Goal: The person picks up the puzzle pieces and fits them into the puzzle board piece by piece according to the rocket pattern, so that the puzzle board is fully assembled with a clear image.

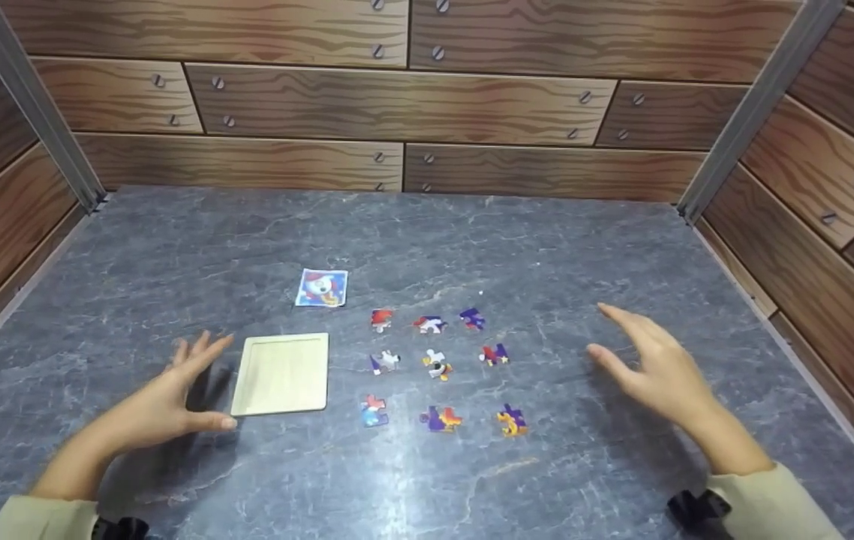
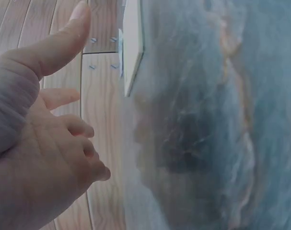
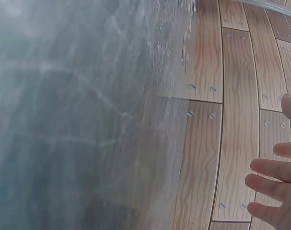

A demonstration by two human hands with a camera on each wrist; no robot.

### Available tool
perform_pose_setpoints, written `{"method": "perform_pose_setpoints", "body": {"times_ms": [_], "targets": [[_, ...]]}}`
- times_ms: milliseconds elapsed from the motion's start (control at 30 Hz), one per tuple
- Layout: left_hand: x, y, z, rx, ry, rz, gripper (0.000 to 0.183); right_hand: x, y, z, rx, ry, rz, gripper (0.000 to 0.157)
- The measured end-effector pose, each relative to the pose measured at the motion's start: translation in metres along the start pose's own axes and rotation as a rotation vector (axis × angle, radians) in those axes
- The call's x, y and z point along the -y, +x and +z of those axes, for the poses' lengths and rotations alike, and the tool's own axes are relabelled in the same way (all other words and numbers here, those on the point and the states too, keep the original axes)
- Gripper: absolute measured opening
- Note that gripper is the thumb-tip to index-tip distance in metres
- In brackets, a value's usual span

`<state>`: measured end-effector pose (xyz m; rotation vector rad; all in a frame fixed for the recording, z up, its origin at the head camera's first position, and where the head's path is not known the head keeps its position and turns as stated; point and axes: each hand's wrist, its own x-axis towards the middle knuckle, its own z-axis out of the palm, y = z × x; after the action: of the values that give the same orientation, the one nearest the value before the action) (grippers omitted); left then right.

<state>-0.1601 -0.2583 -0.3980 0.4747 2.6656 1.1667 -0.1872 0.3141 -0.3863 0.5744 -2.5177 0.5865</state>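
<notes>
My left hand (image 1: 164, 405) is just left of a pale wooden puzzle tray (image 1: 282, 375), thumb and fingers spread and nothing in them. In the left wrist view, a gap shows between that hand (image 2: 54, 129) and the tray (image 2: 132, 43). Right of the tray lie several loose jigsaw pieces in rough rows, among them a red one (image 1: 381, 319), a white and yellow one (image 1: 437, 365) and a purple and orange one (image 1: 511, 420). Over the table's right side, my right hand (image 1: 656, 371) holds nothing, its fingers extended and apart from the pieces.
A small picture card (image 1: 322, 288) showing a cartoon figure lies behind the tray. The grey marbled tabletop (image 1: 584, 255) is bounded by wood-patterned panels (image 1: 397, 105) at the back and both sides. Metal posts (image 1: 757, 112) stand at the back corners.
</notes>
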Motion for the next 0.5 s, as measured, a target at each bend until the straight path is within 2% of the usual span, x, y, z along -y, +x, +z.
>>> {"method": "perform_pose_setpoints", "body": {"times_ms": [300, 500], "targets": [[0.008, 0.01, 0.007, 0.045, 0.051, -0.044, 0.099, 0.013, 0.013, 0.01, 0.011, 0.018, -0.053, 0.054], [0.014, 0.014, 0.006, 0.076, 0.054, -0.067, 0.092, 0.025, 0.021, 0.021, 0.045, 0.049, -0.055, 0.054]]}}
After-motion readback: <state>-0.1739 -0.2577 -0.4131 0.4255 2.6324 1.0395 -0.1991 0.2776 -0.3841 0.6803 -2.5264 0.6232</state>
